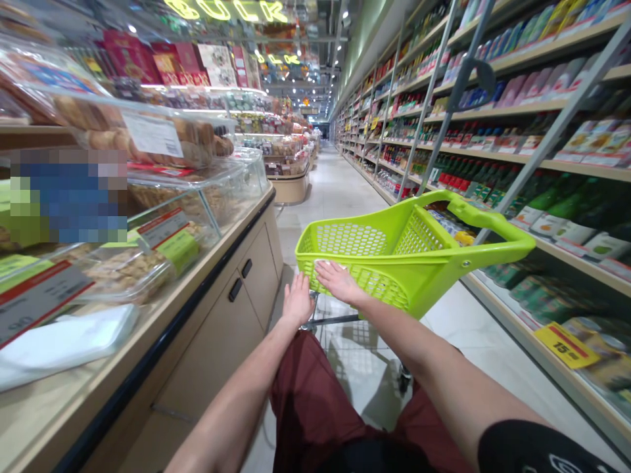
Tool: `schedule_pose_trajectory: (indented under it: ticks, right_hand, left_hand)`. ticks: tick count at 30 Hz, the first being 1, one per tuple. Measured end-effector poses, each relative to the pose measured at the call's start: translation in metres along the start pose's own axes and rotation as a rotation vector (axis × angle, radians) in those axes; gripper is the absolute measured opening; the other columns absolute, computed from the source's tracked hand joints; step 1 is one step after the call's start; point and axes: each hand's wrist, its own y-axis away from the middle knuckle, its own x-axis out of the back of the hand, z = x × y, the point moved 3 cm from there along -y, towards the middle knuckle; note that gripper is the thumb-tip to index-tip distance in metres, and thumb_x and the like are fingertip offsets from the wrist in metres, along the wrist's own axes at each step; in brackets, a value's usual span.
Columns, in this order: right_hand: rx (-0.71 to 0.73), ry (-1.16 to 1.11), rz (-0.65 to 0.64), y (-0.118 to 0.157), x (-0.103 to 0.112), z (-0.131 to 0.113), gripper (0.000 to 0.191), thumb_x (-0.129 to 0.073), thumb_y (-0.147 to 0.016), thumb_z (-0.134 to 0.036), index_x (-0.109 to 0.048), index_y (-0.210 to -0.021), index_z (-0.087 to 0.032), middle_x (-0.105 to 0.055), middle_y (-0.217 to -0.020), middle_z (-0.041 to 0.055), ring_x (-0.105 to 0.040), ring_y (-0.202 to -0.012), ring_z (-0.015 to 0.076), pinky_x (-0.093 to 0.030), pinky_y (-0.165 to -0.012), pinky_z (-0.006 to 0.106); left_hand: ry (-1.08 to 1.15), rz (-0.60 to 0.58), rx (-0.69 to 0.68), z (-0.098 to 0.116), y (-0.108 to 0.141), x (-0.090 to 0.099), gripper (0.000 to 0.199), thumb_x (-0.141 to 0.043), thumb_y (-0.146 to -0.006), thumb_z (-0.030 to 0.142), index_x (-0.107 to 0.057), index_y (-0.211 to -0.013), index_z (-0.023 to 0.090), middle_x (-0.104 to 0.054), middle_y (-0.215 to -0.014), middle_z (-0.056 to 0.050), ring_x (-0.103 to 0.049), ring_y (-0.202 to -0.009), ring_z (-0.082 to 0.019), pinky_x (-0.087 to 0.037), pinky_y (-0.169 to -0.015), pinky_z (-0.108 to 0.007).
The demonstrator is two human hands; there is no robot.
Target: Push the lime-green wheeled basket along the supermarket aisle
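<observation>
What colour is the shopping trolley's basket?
The trolley basket is bright lime green, with mesh sides; it shows best in the head view.

This was a supermarket aisle. Long shelves (497, 112) packed with bottles and boxes ran down the right side, with a yellow price tag (566, 345) on one edge. Glass cases (197, 190) of what looked like baked goods lined the left, beneath a lit sign (227, 9) reading "BULK". A green shopping cart (409, 246) stood ahead on the pale tile floor (310, 197).
</observation>
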Motion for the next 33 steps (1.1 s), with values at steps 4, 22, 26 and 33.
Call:
schedule_pose_trajectory:
  ticks: [4, 22, 26, 33]
  right_hand:
    - [-0.031, -0.011, -0.107, 0.012, -0.021, -0.011, 0.028, -0.041, -0.086, -0.019, -0.054, -0.11, -0.014, -0.046, -0.125, 0.0115, -0.033, -0.122, 0.0188, -0.028, -0.1, 0.042]
    - [0.062, -0.047, -0.089, -0.003, -0.011, -0.018, 0.028, -0.039, -0.087, -0.02, -0.054, -0.111, -0.018, -0.047, -0.126, 0.0071, -0.03, -0.124, 0.0184, -0.028, -0.1, 0.04]
    - [-0.049, -0.023, 0.107, -0.021, 0.038, 0.006, 0.032, -0.037, -0.087, -0.016, -0.048, -0.117, -0.019, -0.038, -0.133, 0.0067, -0.019, -0.128, 0.0201, -0.023, -0.101, 0.044]
    - [-0.297, 0.038, 0.016, 0.023, 0.074, 0.04, 0.031, -0.044, -0.083, -0.014, -0.051, -0.113, -0.019, -0.045, -0.127, 0.0093, -0.03, -0.123, 0.0233, -0.025, -0.099, 0.045]
  left_hand:
    - [0.011, -0.002, 0.027, -0.011, 0.001, -0.003, 0.06, -0.045, -0.072, 0.021, -0.025, -0.129, 0.012, -0.021, -0.141, -0.013, -0.016, -0.13, -0.022, -0.021, -0.103, -0.042]
    - [0.016, 0.0, 0.068, -0.026, 0.003, -0.005, 0.06, -0.042, -0.072, 0.02, -0.026, -0.129, 0.012, -0.02, -0.141, -0.013, -0.017, -0.129, -0.023, -0.02, -0.102, -0.043]
    - [0.03, 0.009, 0.044, -0.009, -0.001, -0.004, 0.059, -0.042, -0.072, 0.02, -0.027, -0.128, 0.011, -0.021, -0.141, -0.013, -0.017, -0.129, -0.022, -0.02, -0.103, -0.043]
    - [0.01, 0.095, -0.061, 0.031, -0.01, 0.017, 0.061, -0.042, -0.072, 0.02, -0.025, -0.129, 0.009, -0.021, -0.141, -0.013, -0.018, -0.129, -0.023, -0.02, -0.103, -0.042]
